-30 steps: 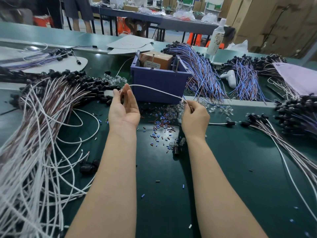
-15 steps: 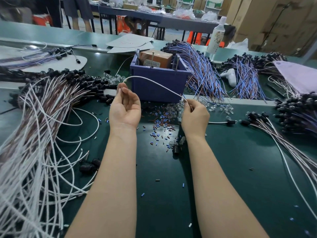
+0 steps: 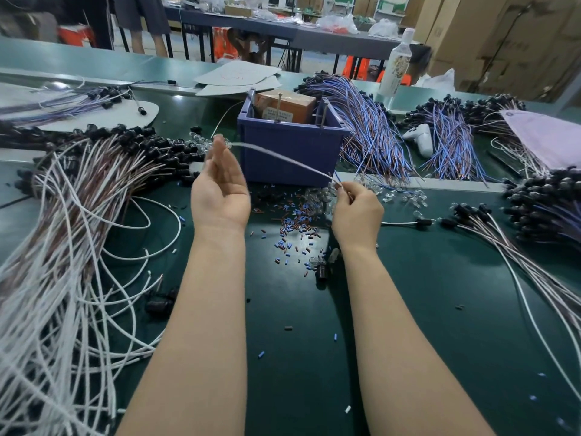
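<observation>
Holding: right hand point(image 3: 356, 212) pinches one end of a white wire point(image 3: 283, 160) between thumb and fingertips, other fingers curled in.
Left: left hand point(image 3: 220, 187) raised, palm toward the camera, fingers straight and close together, pointing up (blurred, cannot tell if the tips really touch the wire's far end).
Wire place: lifted off the table point(image 3: 314, 357), above its middle, slanting from the right hand up to the left fingertips and crossing in front of the blue bin point(image 3: 292, 149).
Bin: sits mid-table toward the far edge, with a brown box point(image 3: 286, 107) inside.
Under hands: scatter of blue and brown sleeve bits point(image 3: 295, 221) on the surface between the wrists, clear bulbs point(image 3: 317, 196) just beside the right hand's fingers.
Socket: black socket point(image 3: 322, 272) lies on the table near the right wrist.
Left edge: big heap of white wires point(image 3: 63, 247) with black ends, running along the left edge to the near-left corner.
Right of bin: bundle of blue-brown wires point(image 3: 371, 136) touching the bin's right wall.
Right edge: more wires with black caps point(image 3: 540, 202).
Far edge: white bottle point(image 3: 394, 67) standing upright.
</observation>
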`<move>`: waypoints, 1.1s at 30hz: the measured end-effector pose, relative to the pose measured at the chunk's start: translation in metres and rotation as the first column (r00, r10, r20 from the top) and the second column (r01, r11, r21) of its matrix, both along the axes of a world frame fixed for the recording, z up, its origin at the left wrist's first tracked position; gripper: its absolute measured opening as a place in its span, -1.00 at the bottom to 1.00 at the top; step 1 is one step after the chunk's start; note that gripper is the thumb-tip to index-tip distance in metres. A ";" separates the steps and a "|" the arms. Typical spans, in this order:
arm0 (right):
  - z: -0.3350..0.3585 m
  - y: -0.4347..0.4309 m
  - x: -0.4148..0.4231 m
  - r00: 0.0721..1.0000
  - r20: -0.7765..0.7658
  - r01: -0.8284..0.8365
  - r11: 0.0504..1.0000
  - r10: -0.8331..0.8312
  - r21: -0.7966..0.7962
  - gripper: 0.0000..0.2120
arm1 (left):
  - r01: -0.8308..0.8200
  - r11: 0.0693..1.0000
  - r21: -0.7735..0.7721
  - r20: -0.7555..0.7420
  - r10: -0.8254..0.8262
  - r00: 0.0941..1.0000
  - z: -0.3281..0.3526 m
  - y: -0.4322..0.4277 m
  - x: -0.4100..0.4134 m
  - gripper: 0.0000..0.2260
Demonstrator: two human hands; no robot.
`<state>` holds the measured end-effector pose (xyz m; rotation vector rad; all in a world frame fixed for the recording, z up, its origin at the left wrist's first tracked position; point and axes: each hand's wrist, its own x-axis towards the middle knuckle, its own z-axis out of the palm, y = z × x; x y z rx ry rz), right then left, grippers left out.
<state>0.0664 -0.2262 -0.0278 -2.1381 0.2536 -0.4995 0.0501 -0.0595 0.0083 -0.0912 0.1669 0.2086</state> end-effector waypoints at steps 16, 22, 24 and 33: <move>0.005 0.003 -0.002 0.995 -0.042 -0.099 0.979 0.093 -0.177 -0.77 | -0.066 0.084 0.994 -0.011 0.691 0.723 0.000 -0.007 0.007 -0.68; 0.007 0.009 -0.003 0.959 -0.042 -0.280 0.928 0.279 -0.246 -0.76 | 0.248 -0.749 0.614 -0.014 0.304 0.952 -0.011 -0.044 0.008 -0.79; 0.007 0.010 -0.004 0.948 -0.026 -0.314 0.916 0.318 -0.250 -0.76 | 0.262 -0.758 0.597 -0.073 0.274 0.959 -0.017 -0.050 0.008 -0.80; 0.004 0.006 -0.001 0.931 0.026 -0.348 0.905 0.365 -0.245 -0.80 | 0.282 -0.690 0.666 -0.042 0.343 0.938 -0.023 -0.046 0.012 -0.77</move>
